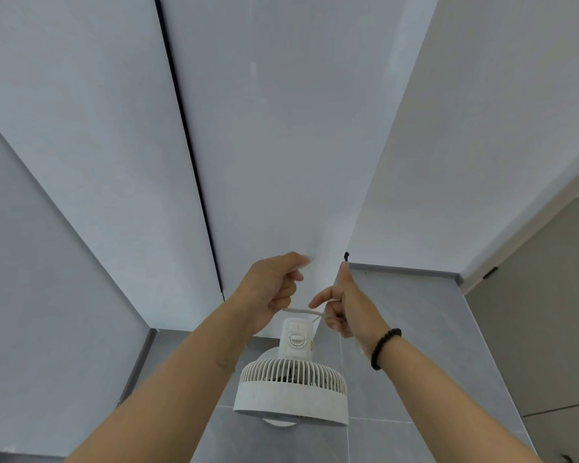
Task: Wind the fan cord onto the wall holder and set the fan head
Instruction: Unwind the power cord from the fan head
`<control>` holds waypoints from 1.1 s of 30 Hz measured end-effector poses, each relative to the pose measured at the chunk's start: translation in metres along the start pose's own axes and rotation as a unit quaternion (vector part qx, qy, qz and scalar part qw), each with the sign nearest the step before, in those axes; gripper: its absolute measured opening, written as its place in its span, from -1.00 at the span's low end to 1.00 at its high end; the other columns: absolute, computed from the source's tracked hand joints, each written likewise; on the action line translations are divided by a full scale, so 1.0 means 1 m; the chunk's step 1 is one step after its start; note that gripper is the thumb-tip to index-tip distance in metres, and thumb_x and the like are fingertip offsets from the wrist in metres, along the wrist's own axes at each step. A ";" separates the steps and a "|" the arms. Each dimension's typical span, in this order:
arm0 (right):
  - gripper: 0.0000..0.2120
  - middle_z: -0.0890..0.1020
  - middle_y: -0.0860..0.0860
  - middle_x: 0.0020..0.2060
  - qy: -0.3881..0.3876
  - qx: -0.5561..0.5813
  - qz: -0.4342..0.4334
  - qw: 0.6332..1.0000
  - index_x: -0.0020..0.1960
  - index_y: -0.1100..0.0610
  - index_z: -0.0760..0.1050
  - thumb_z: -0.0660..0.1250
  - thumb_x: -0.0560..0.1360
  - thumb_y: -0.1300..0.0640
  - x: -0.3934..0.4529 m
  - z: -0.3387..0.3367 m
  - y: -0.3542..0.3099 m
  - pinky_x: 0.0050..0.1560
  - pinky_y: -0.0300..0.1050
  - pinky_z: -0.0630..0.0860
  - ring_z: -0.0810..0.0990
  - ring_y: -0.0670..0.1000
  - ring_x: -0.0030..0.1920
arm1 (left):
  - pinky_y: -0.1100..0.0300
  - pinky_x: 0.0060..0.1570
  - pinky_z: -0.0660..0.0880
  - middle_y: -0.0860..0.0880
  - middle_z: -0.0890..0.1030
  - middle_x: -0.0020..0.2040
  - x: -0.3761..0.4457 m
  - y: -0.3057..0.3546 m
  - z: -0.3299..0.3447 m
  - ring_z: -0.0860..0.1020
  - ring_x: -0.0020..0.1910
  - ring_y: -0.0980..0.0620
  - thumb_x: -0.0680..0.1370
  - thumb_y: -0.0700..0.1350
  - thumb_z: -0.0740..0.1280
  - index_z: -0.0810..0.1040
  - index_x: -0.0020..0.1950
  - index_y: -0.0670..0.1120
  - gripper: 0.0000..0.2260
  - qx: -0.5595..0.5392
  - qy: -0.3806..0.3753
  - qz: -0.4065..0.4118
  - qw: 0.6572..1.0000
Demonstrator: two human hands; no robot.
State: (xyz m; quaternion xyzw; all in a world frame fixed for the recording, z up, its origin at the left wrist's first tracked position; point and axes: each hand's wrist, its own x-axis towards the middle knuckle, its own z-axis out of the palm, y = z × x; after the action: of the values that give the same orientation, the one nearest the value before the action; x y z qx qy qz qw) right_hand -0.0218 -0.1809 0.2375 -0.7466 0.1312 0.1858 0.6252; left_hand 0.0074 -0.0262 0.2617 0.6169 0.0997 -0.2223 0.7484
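Looking up: fan (291,389) is nearest, on the wall below both hands. Cord (301,311) spans roughly level just above its dial housing, left hand (274,289) fisted on one end, right hand (343,305) pinching the other. Holder not discernible. No legible writing.

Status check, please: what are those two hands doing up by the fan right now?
Left hand and right hand both gripping the white cord, stretched between them. Fan hangs below, untouched. Nothing blocking.
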 end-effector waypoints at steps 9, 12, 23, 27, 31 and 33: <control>-0.60 0.36 -0.06 -0.60 0.049 -0.085 -0.039 0.994 -0.53 0.05 0.45 0.35 0.48 0.04 0.011 0.010 -0.022 -0.36 -0.22 0.33 0.30 -0.03 -0.49 | 0.30 -0.50 0.16 0.07 0.33 -0.56 -0.006 -0.019 -0.011 0.18 -0.54 0.12 0.51 -0.26 0.35 0.38 -0.56 -0.01 -0.55 0.062 -0.090 0.045 0.993; -0.67 0.40 -0.06 -0.58 0.064 -0.092 -0.052 0.992 -0.50 0.09 0.43 0.37 0.42 0.15 0.011 0.008 -0.020 -0.31 -0.18 0.36 0.32 -0.04 -0.46 | 0.26 -0.32 0.32 0.03 0.44 -0.43 -0.006 -0.024 -0.012 0.36 -0.43 0.10 0.30 -0.04 0.52 0.44 -0.38 -0.10 -0.72 0.094 -0.057 0.107 0.988; -0.83 0.53 -0.17 -0.53 0.019 -0.033 -0.210 0.977 -0.27 0.22 0.55 0.32 0.49 0.31 -0.014 -0.010 -0.061 -0.38 -0.41 0.39 0.44 -0.23 -0.48 | 0.04 0.34 0.43 0.12 0.60 0.20 0.000 -0.044 -0.003 0.52 0.26 0.21 0.25 0.36 0.45 0.40 0.37 0.15 -0.26 0.136 -0.084 0.168 0.973; -0.84 0.61 0.00 -0.30 0.016 0.009 -0.238 0.971 -0.21 0.20 0.51 0.27 0.54 0.26 -0.015 -0.001 -0.067 -0.06 -0.09 0.62 0.60 -0.06 -0.21 | 0.01 0.36 0.40 0.13 0.59 0.20 0.002 -0.041 0.004 0.53 0.24 0.19 0.18 0.47 0.42 0.41 0.35 0.14 -0.18 0.141 -0.076 0.196 0.967; -0.88 0.64 0.14 -0.10 0.002 0.102 -0.217 0.971 -0.08 0.22 0.52 0.24 0.58 0.22 -0.016 0.008 -0.067 0.08 0.06 0.60 0.65 0.11 -0.06 | -0.05 0.28 0.49 0.17 0.60 0.09 0.006 -0.035 0.007 0.54 0.19 0.14 0.28 0.30 0.49 0.45 0.29 0.08 -0.34 0.136 -0.064 0.220 0.964; -0.86 0.66 0.13 -0.01 -0.009 0.150 -0.221 0.964 -0.08 0.21 0.54 0.22 0.59 0.22 -0.019 0.010 -0.066 0.15 0.13 0.56 0.66 0.14 0.01 | -0.04 0.28 0.48 0.16 0.63 0.05 0.010 -0.032 0.006 0.56 0.19 0.14 0.33 0.20 0.48 0.47 0.26 0.04 -0.44 0.140 -0.062 0.224 0.962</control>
State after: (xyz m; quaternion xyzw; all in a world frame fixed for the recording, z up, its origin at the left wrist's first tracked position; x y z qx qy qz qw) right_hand -0.0112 -0.1597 0.3031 -0.6532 -0.0159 0.0278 0.7565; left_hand 0.0007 -0.0386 0.2312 0.7070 -0.1197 -0.0980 0.6901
